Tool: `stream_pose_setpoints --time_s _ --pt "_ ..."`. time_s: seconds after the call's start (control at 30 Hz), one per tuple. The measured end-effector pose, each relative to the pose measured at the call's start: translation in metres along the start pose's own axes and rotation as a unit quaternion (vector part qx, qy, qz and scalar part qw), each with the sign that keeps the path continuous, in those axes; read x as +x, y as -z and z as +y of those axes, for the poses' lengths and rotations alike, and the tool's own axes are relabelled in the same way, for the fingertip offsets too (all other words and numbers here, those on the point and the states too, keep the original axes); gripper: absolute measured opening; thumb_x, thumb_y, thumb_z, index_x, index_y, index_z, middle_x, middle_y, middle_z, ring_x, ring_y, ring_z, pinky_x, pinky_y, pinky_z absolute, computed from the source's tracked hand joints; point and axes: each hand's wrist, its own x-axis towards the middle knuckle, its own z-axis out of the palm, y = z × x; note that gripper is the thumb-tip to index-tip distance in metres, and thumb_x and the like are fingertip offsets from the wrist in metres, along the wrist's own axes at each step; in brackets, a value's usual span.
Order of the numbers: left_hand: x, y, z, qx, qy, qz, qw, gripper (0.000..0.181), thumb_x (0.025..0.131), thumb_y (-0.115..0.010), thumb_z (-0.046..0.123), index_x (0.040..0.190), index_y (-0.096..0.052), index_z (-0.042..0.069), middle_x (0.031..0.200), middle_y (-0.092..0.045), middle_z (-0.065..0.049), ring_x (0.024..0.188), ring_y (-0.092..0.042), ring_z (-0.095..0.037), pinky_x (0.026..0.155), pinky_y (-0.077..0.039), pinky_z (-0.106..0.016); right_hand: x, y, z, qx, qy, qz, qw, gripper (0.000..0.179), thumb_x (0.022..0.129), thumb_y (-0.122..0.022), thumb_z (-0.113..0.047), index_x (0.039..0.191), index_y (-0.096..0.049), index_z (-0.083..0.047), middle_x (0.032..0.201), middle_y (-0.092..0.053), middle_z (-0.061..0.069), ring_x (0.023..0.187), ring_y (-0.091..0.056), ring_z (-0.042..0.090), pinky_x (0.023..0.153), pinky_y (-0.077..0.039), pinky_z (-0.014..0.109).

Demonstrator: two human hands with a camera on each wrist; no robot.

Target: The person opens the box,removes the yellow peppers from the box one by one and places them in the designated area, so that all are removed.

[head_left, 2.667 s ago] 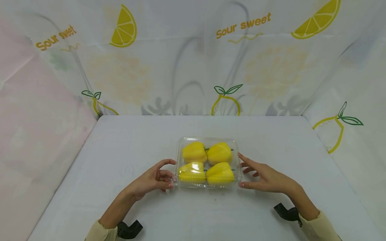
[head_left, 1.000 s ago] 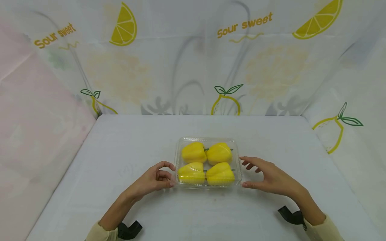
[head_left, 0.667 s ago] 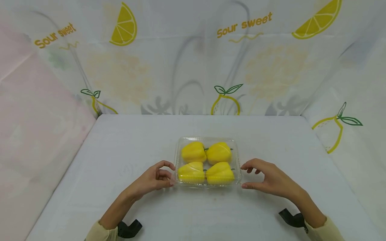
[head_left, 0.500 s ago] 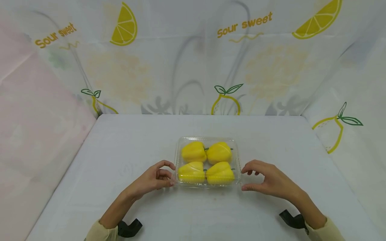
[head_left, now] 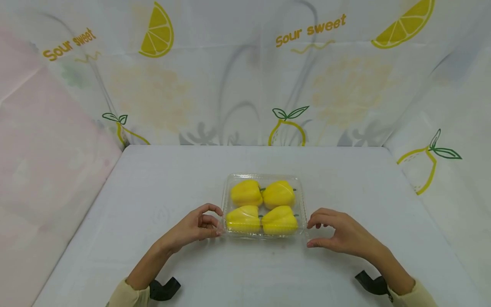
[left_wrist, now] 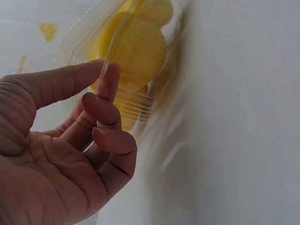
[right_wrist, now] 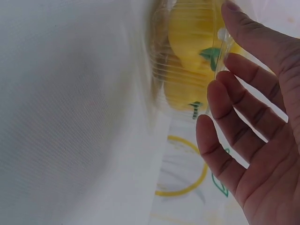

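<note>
Printed white cloth, with lemon slices and the words "Sour sweet", makes a creased, matte backdrop (head_left: 207, 85) behind a smooth white counter (head_left: 172, 170). Flat on the counter's middle, between the two hands, sits a clear plastic clamshell (head_left: 264, 176), rectangular, round-cornered, with ribbed side walls and a narrow rim that catches the light. Inside lie four yellow bell peppers (head_left: 279, 194) in two rows of two, blocky and lobed, their skins waxy-smooth, with short green stems pointing right. At the box's left side, the left hand (head_left: 195, 227) has its grip clamped on the rim, thumb and finger pinching the thin edge. Across from it, the right hand (head_left: 339, 230) has its grip apart, thumb and gently bent fingers spread beside the right edge; whether the fingertips touch the plastic is hard to tell. I would expect a fairly light load in a thin, springy shell, slick on its flat faces, that bows or pops if squeezed and may crack at a corner. The stiffer rim, held at both short ends with support from below, looks the safest hold; tilting would probably let the peppers roll.
</note>
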Motion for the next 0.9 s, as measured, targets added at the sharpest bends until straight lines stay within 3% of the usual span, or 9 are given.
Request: stream_pose_setpoints --time_s 0.17,0.4,0.67,0.83,0.9 --pt "0.0 0.0 0.0 -0.001 0.002 -0.001 1.0 0.044 0.089 -0.072 0.009 0.125 -0.047 0.001 0.093 -0.068 -0.013 0.075 -0.058 -0.025 0.057 -0.039 -0.022 -0.001 -0.003 0.0 -0.02 0.005 0.006 0.9998 0.03 0.076 -0.087 -0.024 0.099 -0.068 -0.02 0.098 -0.063 -0.01 0.08 -0.059 0.01 0.067 -0.052 0.026" --pt "0.001 0.0 0.0 -0.002 0.006 0.0 1.0 0.045 0.089 -0.073 0.009 0.125 -0.047 0.001 0.093 -0.068 -0.013 0.073 -0.056 -0.021 0.057 -0.039 -0.022 -0.002 -0.006 0.0 -0.087 0.022 0.026 0.9956 0.03 0.07 -0.09 -0.021 0.093 -0.071 -0.02 0.101 -0.064 -0.014 0.086 -0.061 0.007 0.08 -0.046 0.011" --pt "0.003 -0.001 -0.001 -0.003 0.008 -0.002 1.0 0.045 0.089 -0.072 0.008 0.125 -0.047 0.001 0.093 -0.068 -0.013 0.075 -0.057 -0.023 0.057 -0.039 -0.022 -0.004 -0.008 -0.003 -0.095 0.026 0.043 0.9942 0.03 0.067 -0.09 -0.014 0.091 -0.074 -0.02 0.099 -0.064 -0.013 0.084 -0.061 0.005 0.077 -0.047 0.012" --pt "0.003 -0.001 -0.001 -0.008 0.008 -0.003 0.9999 0.045 0.089 -0.072 0.007 0.125 -0.046 -0.001 0.093 -0.068 -0.013 0.075 -0.058 -0.023 0.057 -0.039 -0.022 -0.003 -0.01 -0.003 -0.109 0.068 0.064 0.9897 0.013 0.084 -0.08 -0.027 0.09 -0.077 -0.016 0.095 -0.066 -0.01 0.081 -0.061 0.005 0.072 -0.049 0.014" --pt "0.003 -0.001 -0.001 -0.008 0.008 -0.003 0.9999 0.045 0.088 -0.071 0.006 0.125 -0.046 -0.001 0.093 -0.068 -0.012 0.074 -0.058 -0.022 0.057 -0.04 -0.022 -0.002 -0.011 -0.003 -0.114 0.092 0.077 0.9863 0.02 0.093 -0.07 -0.032 0.089 -0.077 -0.014 0.094 -0.066 -0.008 0.079 -0.061 0.005 0.069 -0.049 0.014"
